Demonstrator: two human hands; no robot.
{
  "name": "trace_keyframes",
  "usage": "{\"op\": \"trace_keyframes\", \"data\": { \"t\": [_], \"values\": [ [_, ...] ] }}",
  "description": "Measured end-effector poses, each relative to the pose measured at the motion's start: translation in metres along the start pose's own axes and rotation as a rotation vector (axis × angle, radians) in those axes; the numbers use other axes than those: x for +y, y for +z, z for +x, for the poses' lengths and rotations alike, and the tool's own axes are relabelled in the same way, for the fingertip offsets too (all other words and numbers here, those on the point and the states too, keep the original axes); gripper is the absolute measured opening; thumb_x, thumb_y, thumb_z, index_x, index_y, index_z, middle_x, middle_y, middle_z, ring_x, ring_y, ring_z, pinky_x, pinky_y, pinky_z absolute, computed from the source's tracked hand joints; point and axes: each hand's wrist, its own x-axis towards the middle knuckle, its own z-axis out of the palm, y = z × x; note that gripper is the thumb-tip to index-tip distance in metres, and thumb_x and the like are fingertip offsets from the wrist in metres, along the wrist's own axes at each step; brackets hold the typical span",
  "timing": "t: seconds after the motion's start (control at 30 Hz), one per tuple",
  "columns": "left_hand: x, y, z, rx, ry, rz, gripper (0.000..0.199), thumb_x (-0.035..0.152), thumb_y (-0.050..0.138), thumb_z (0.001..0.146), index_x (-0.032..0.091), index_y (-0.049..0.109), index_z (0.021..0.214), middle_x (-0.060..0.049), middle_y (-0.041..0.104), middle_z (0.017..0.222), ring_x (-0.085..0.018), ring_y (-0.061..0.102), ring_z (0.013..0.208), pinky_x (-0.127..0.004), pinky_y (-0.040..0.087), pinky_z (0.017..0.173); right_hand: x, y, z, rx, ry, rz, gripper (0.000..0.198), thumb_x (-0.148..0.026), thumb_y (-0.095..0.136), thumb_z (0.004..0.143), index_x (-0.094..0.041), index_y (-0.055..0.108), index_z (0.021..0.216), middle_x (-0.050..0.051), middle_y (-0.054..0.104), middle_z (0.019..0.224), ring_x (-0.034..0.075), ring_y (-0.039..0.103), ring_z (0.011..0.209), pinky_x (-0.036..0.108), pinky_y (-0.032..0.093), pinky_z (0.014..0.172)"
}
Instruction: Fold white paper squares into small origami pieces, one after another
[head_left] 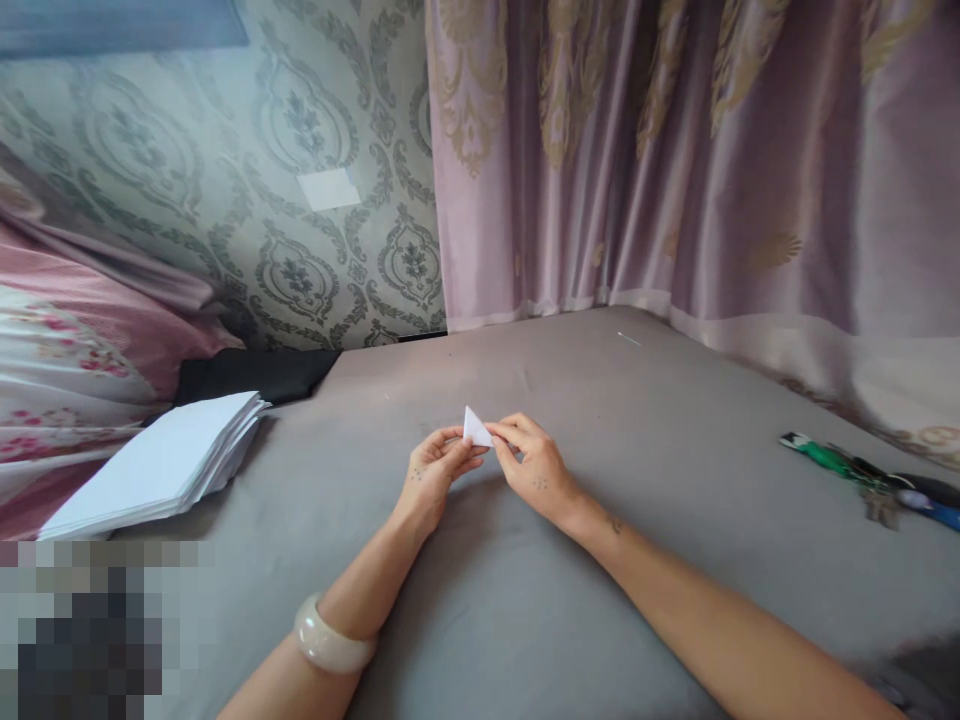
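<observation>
A small white folded paper triangle (476,429) is held up between my two hands, over the grey surface (480,600). My left hand (437,464) pinches its left side, with the thumb in front and the fingers behind. At the lower right corner, my right hand (536,463) grips the paper between thumb and forefinger. One point of the triangle faces up. The fold layers are too small to make out.
On the left lies a stack of white paper (157,460), beside a black folded item (255,375). A bunch of keys (881,505) with a green piece (821,454) lies at the right. Purple curtains (570,180) border the back and right.
</observation>
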Motion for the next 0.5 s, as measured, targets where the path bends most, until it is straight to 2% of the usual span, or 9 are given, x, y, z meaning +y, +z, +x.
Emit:
{"op": "trace_keyframes", "data": {
  "t": [0.17, 0.3, 0.4, 0.5],
  "values": [
    [-0.0031, -0.0028, 0.0013, 0.022, -0.001, -0.009, 0.039, 0.027, 0.078, 0.067, 0.012, 0.061, 0.099, -0.009, 0.073, 0.087, -0.019, 0.070, 0.083, -0.030, 0.054, 0.079, -0.0046, 0.0019, -0.0048, -0.047, -0.072, -0.147, 0.033, -0.014, 0.041, 0.089, -0.019, 0.064, 0.113, 0.008, 0.060, 0.094, 0.019, 0.057, 0.091, 0.033, 0.048, 0.083],
    [-0.0048, -0.0044, 0.0031, 0.019, -0.005, -0.019, 0.040, 0.029, 0.078, 0.067, 0.011, 0.063, 0.100, -0.009, 0.073, 0.089, -0.018, 0.069, 0.082, -0.030, 0.054, 0.080, -0.0096, 0.0044, -0.0058, -0.043, -0.052, -0.131, 0.032, -0.014, 0.041, 0.089, -0.021, 0.064, 0.110, 0.008, 0.061, 0.095, 0.019, 0.058, 0.091, 0.032, 0.048, 0.080],
    [-0.0049, -0.0021, 0.0021, 0.008, -0.001, 0.015, 0.039, 0.031, 0.078, 0.067, 0.011, 0.065, 0.097, -0.009, 0.073, 0.088, -0.018, 0.069, 0.080, -0.028, 0.054, 0.078, -0.0100, 0.0052, -0.0035, -0.027, 0.062, -0.013, 0.023, -0.017, 0.045, 0.086, -0.020, 0.065, 0.098, 0.006, 0.063, 0.092, 0.016, 0.060, 0.082, 0.027, 0.048, 0.071],
    [-0.0042, 0.0026, -0.0010, -0.015, 0.012, 0.085, 0.038, 0.034, 0.077, 0.067, 0.011, 0.067, 0.095, -0.010, 0.073, 0.090, -0.019, 0.068, 0.080, -0.029, 0.054, 0.075, -0.0069, 0.0048, 0.0003, -0.015, 0.276, 0.106, 0.012, -0.025, 0.053, 0.082, -0.018, 0.062, 0.086, 0.003, 0.065, 0.080, 0.014, 0.060, 0.070, 0.026, 0.047, 0.064]
  ]
}}
